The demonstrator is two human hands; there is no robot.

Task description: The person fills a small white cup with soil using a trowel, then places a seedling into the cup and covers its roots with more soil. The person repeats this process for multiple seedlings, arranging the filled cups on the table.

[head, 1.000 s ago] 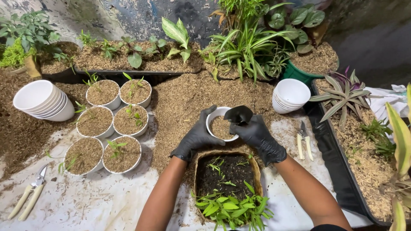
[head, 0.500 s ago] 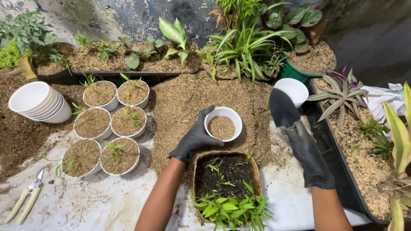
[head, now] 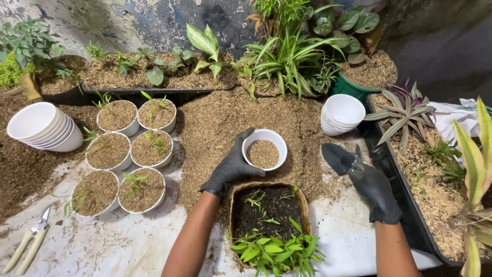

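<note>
Head view, nearest first: a brown fibre basket (head: 270,225) of dark soil and green seedlings sits between the two forearms, just below the left hand (head: 231,166). That hand, in a black glove, is curled around the near-left side of a small white pot (head: 264,149) part-filled with tan husk mix, thumb on its rim, holding it over the husk-strewn table (head: 128,246). To the right, well apart from the pot, the gloved right hand (head: 375,191) is closed around the handle of a dark trowel (head: 338,157), blade pointing left. Left of the left hand stand six filled white pots (head: 125,156) with small sprouts, and white-handled shears (head: 31,242) lie at the near-left corner. Farther off, a stack of empty white pots (head: 342,114) sits beyond the right hand, another stack (head: 43,127) lies tipped at far left, and trays of leafy plants (head: 154,72) line the back.
</note>
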